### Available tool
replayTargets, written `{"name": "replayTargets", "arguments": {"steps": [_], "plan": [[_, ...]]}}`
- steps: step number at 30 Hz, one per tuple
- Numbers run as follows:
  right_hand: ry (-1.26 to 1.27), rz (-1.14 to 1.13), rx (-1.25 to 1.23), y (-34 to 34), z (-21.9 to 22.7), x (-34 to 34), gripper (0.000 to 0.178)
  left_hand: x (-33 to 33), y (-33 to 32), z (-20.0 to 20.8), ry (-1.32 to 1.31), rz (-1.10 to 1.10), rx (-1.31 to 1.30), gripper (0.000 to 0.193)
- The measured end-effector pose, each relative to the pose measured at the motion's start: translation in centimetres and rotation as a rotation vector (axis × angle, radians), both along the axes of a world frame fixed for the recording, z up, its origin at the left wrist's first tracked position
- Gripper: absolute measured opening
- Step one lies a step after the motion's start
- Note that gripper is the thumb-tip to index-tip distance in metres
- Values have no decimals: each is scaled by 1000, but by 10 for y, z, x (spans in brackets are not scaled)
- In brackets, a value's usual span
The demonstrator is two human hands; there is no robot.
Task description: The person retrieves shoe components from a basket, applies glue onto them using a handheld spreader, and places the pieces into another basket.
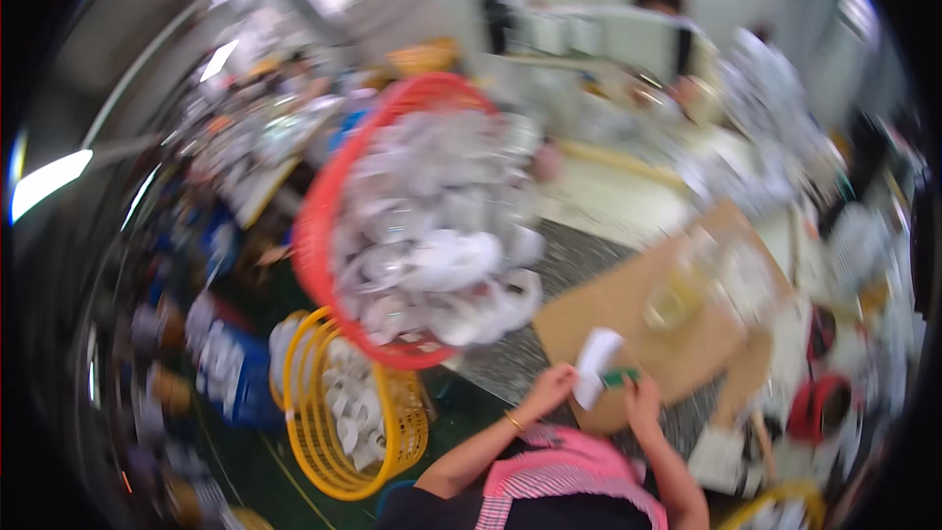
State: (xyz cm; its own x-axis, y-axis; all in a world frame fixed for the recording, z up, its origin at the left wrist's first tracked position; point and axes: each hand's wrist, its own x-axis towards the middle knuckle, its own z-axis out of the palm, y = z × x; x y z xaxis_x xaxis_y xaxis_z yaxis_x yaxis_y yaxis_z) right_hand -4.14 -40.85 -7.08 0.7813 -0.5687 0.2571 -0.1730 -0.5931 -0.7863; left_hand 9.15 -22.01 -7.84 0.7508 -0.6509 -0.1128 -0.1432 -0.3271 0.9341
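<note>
Far left, low down: blue crate [234,373] with pale stuff in it, contents too blurred to read. Next over, red basket [312,236], tilted in view and heaped with loose white parts [432,226]. Just below it, yellow basket [394,422] with more small white bits inside.

Then the counter [579,255], dark speckled top, brown sheet [574,324] lying on it. Work is at the near edge of that sheet. Left hand [551,388]: grip pinches 1 white piece [597,358], thin and curled, by its lower left side, fingertips pressed together on it. Piece is up in front of the apron, between the 2 hands. Right hand [643,397]: grip closed round the end of a small green thing [618,376], its far end pointing at the white piece. Contact or small gap? Blur hides it. Can't say if the green is tool or part.

My read: step in hand is working 1 piece with the green thing. Next move calls for a steady left pinch and fine right-hand alignment; thin piece probably flexes if pushed.

Further right: yellowish see-through container [670,306] on the sheet, co-worker [677,49] behind, red round object [819,404] at the right.
</note>
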Motion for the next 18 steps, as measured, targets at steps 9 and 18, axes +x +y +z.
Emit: {"name": "replayTargets", "arguments": {"steps": [9,18], "plan": [[307,131,-80,-36,38,-10,42,2,-21,9,-35,-58,-139,16],[302,-6,-234,-64,42,-43,29,8,-9,54,-299,214,-152,16]]}}
